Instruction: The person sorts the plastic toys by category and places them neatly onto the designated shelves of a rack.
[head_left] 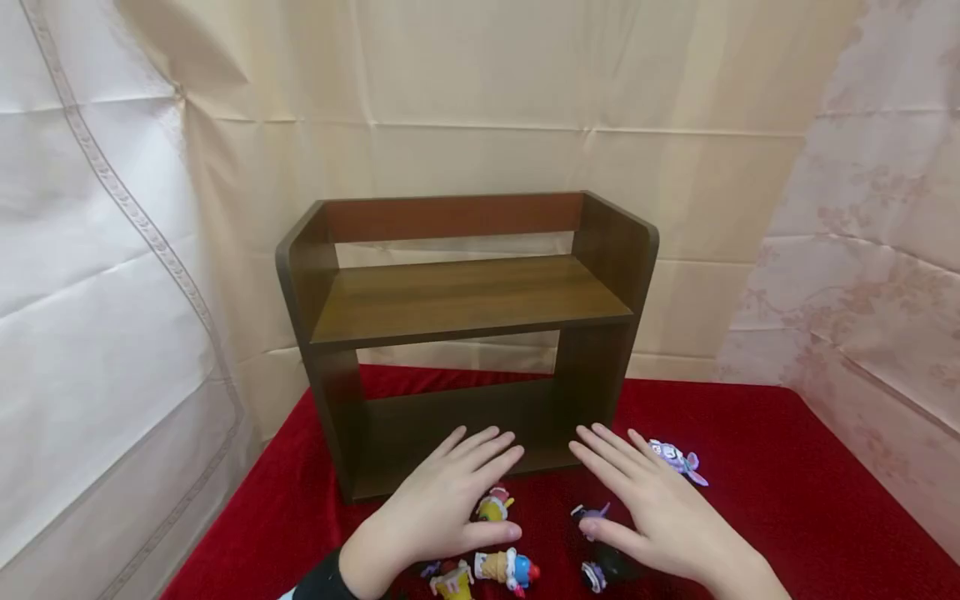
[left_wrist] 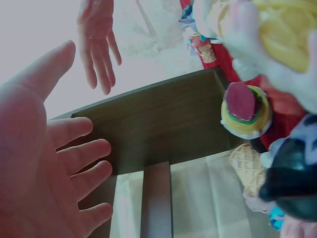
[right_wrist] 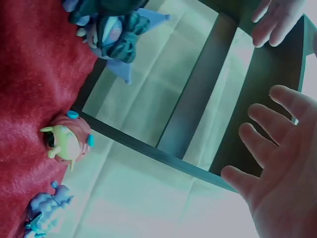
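Note:
Both hands hover palm down in front of a dark brown two-tier shelf (head_left: 472, 300), fingers straight and holding nothing. Below my left hand (head_left: 442, 500) lie a yellow figurine (head_left: 492, 505), an ice-cream-cone figurine (head_left: 495, 567) with a blue and red top, and another yellow figurine (head_left: 452, 583). Close to the thumb of my right hand (head_left: 667, 512) is a small purple figurine (head_left: 592, 511), partly hidden. A dark figurine (head_left: 596, 577) lies below that hand. Beyond its fingers rests a lavender figurine (head_left: 675, 457) with long ears. In the right wrist view, a pink figurine (right_wrist: 74, 130) shows a yellow face.
The shelf stands on a table with a red velvet cloth (head_left: 772, 492). Its lower board (head_left: 450, 425) sits just past the fingertips. A beige curtain (head_left: 480, 92) hangs behind, with white cloth (head_left: 97, 250) at left and a floral cloth (head_left: 877, 225) at right.

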